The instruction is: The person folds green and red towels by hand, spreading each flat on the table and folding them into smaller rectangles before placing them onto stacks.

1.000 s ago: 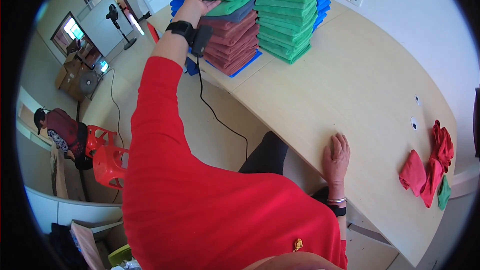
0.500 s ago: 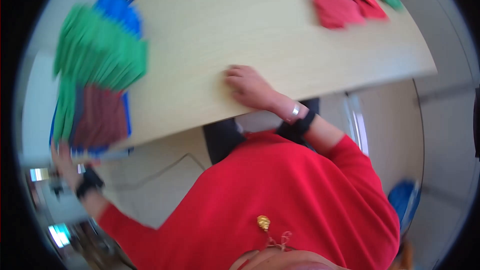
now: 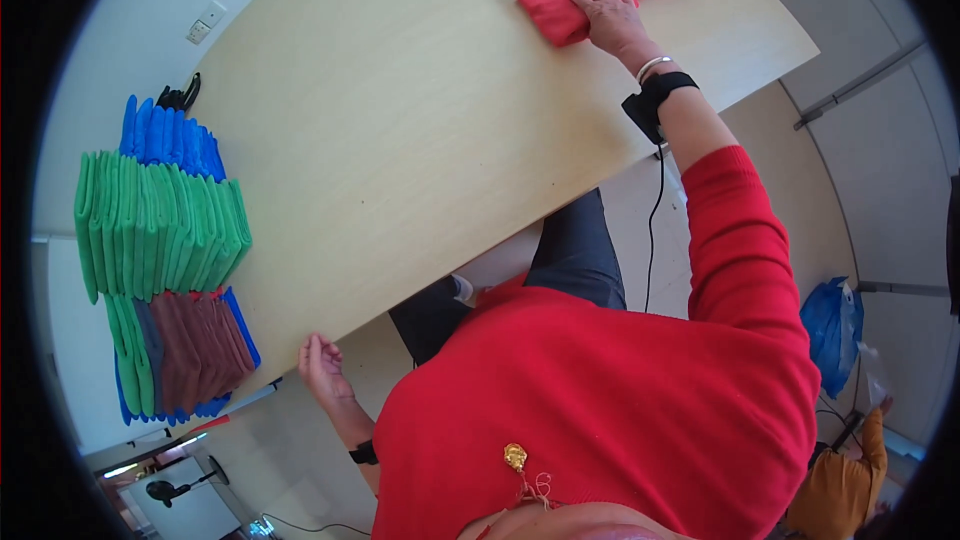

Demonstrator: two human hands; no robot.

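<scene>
On the pale worktop (image 3: 400, 140) we've a folded red cloth (image 3: 555, 0) toward the far edge, right hand (image 3: 614, 22) on it (can't tell if clamped), left hand (image 3: 326, 370) slack, half-uncurled at the near edge, cloth stacks (image 3: 165, 230) at left end.

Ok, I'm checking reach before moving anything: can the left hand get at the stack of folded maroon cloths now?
Probably yes: the left hand looks empty nearby, and nothing visible blocks the exposed edges of the folded maroon cloths. Folded green cloths and a dark grey cloth cover their top.
</scene>
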